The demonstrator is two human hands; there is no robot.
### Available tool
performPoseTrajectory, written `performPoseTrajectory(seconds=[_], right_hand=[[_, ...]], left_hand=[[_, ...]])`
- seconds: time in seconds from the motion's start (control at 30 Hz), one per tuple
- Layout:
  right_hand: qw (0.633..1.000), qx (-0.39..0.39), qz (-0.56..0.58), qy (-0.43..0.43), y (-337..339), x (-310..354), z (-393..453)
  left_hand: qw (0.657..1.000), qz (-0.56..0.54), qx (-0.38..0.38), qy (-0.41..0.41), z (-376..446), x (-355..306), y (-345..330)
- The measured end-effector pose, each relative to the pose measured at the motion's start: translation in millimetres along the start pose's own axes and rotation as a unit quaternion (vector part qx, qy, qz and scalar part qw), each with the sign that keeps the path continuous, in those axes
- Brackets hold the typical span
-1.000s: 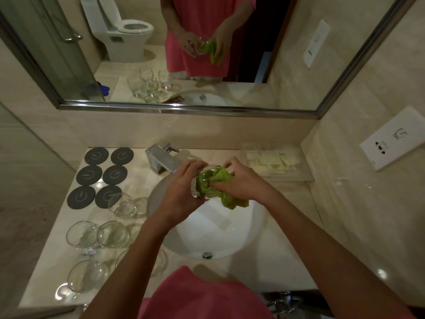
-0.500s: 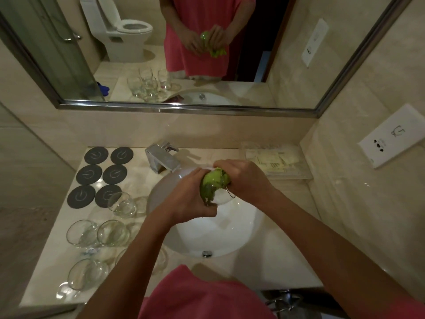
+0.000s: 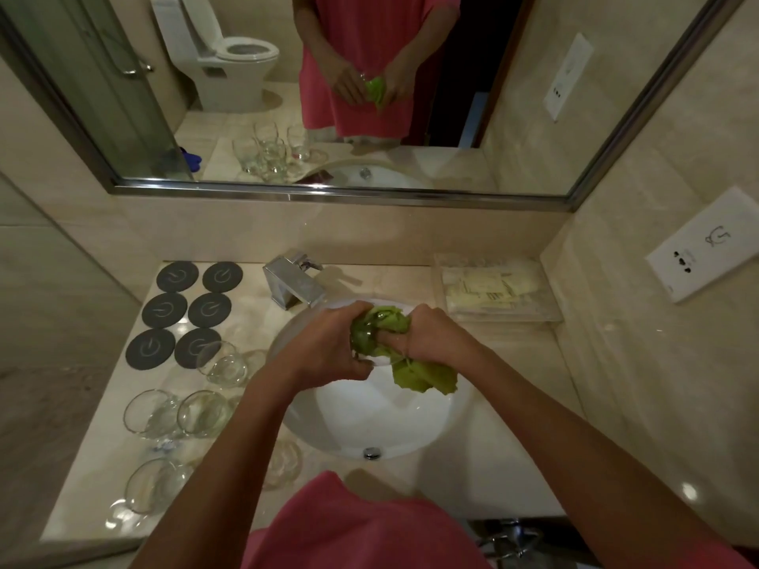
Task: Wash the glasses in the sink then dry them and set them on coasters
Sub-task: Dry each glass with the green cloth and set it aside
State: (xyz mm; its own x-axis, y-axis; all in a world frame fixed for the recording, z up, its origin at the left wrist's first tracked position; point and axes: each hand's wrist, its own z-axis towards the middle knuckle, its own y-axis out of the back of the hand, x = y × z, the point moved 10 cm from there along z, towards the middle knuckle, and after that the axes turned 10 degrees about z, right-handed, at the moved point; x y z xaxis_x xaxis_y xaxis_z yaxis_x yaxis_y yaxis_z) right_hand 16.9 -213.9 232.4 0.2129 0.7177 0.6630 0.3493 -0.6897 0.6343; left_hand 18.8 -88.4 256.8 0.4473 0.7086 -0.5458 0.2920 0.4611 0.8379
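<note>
Since half a second ago the green cloth (image 3: pixel 410 363) has unfurled, its tail hanging toward 5 o'clock. The left hand (image 3: pixel 328 351) grips the glass (image 3: pixel 363 338) above the sink (image 3: pixel 390 429); the right hand (image 3: pixel 435 338) clutches the cloth, fingers pushed inside the glass.

Beige marble-look countertop (image 3: pixel 484 457) ran wall to wall under a metal-framed mirror (image 3: pixel 369 195). Side wall on the right carried a white socket plate (image 3: pixel 706 248). Chrome faucet (image 3: pixel 293 283) stood behind the basin. Clear tray of sachets (image 3: pixel 493 289) sat right of the faucet. Mirror reflected a white toilet (image 3: pixel 230 59) and a glass shower door (image 3: pixel 82 76). Lighting was dim and warm.
</note>
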Motion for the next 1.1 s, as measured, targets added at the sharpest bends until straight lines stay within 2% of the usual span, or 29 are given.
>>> performPoseTrajectory(seconds=[0.07, 0.13, 0.23, 0.3, 0.37, 0.47, 0.53, 0.7, 0.8, 0.9, 1.0, 1.1], right_hand=[[0.999, 0.033, -0.009, -0.015, -4, -4, -2], [0.997, 0.061, 0.047, -0.01, -3, -3, -7], [0.991, 0.02, 0.068, 0.11, 14, 15, -20], [0.974, -0.041, 0.0, 0.221, 27, 29, -32], [0.95, -0.044, -0.098, 0.294, 24, 40, -45], [0.916, -0.009, -0.269, 0.298, 11, 37, -46], [0.908, -0.006, -0.309, 0.282, 7, 36, -41], [0.955, 0.001, -0.186, 0.232, 4, 33, -34], [0.978, 0.046, -0.048, 0.197, -5, 33, -32], [0.98, 0.065, 0.059, 0.181, -6, 36, -28], [0.972, 0.01, 0.083, 0.222, 1, 48, -29], [0.96, -0.05, 0.141, 0.235, 10, 56, -32]], left_hand=[[1.0, 0.005, -0.005, -0.004, -1, 1, -1], [1.0, -0.008, -0.01, 0.006, -2, 6, 0], [0.998, -0.044, -0.027, 0.045, -4, 20, 5], [0.993, -0.08, -0.045, 0.073, -7, 26, 12], [0.988, -0.121, -0.051, 0.083, -10, 27, 17], [0.987, -0.15, -0.032, 0.054, -9, 18, 18], [0.989, -0.139, -0.027, 0.031, -7, 12, 18], [0.995, -0.052, -0.086, -0.016, -6, 4, 32], [0.988, 0.035, -0.143, -0.046, -11, -3, 46], [0.967, 0.111, -0.215, -0.083, -19, -17, 56], [0.948, 0.108, -0.287, -0.078, -25, -21, 63], [0.948, 0.105, -0.292, -0.069, -24, -23, 62]])
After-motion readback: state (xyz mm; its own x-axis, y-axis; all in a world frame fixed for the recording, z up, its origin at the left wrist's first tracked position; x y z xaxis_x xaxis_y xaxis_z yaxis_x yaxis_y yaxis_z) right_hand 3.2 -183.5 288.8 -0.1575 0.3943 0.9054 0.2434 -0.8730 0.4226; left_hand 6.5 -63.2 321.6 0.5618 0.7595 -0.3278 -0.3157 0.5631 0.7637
